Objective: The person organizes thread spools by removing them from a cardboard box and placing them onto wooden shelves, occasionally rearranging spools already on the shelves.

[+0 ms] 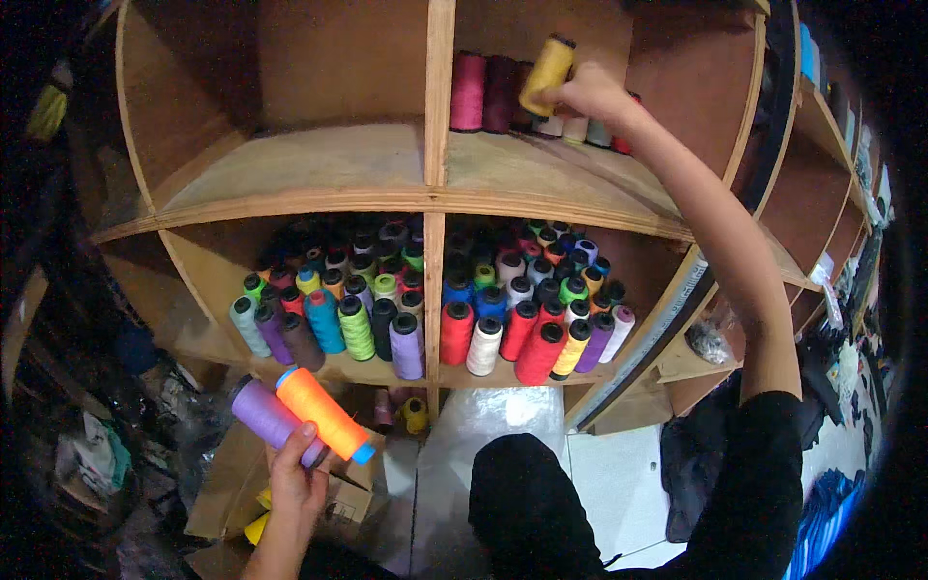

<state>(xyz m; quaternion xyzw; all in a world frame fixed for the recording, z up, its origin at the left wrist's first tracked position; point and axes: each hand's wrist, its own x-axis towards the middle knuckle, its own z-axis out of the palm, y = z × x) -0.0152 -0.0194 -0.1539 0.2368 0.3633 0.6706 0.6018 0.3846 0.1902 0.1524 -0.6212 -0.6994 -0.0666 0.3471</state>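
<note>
My left hand (295,474) is closed around two thread spools low on the left, a purple spool (266,411) and an orange spool (324,416) with a blue end, tilted side by side. Up in the upper right compartment, my right hand (590,92) grips a yellow thread spool (548,75), which leans slightly. Behind and beside it stand a pink spool (468,92), a dark maroon spool (499,95) and several others, partly hidden by my hand and the yellow spool.
The wooden shelf (437,201) has lower compartments packed with upright spools, among them a red spool (540,354) and a lavender spool (407,346) at the front edge. Below stands a cardboard box (227,483). Dark cloth (691,474) lies on the floor at right.
</note>
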